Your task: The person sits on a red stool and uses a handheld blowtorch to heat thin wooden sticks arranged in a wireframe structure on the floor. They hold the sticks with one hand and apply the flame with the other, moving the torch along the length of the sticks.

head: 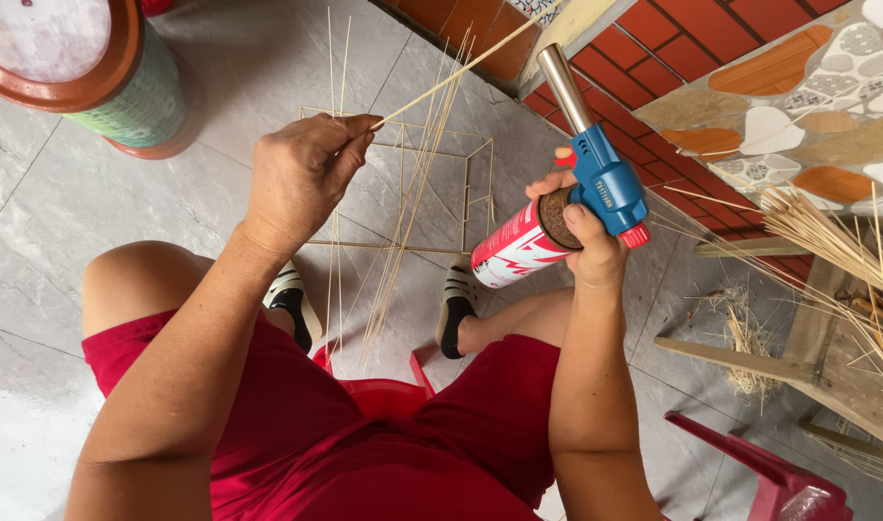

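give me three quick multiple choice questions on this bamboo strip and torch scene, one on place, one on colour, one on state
1. Where is the gas torch?
A. on the floor
B. in the right hand
C. on the wooden bench

2. What colour is the torch head?
A. blue
B. green
C. yellow

3. How does the left hand hold the thin bamboo strip?
A. flat under the palm
B. pinched at the fingertips
C. not touching it

Answers:
1 B, fingers wrap the can under the head.
2 A, blue body with a metal nozzle.
3 B, the strip's end sits between thumb and fingers.
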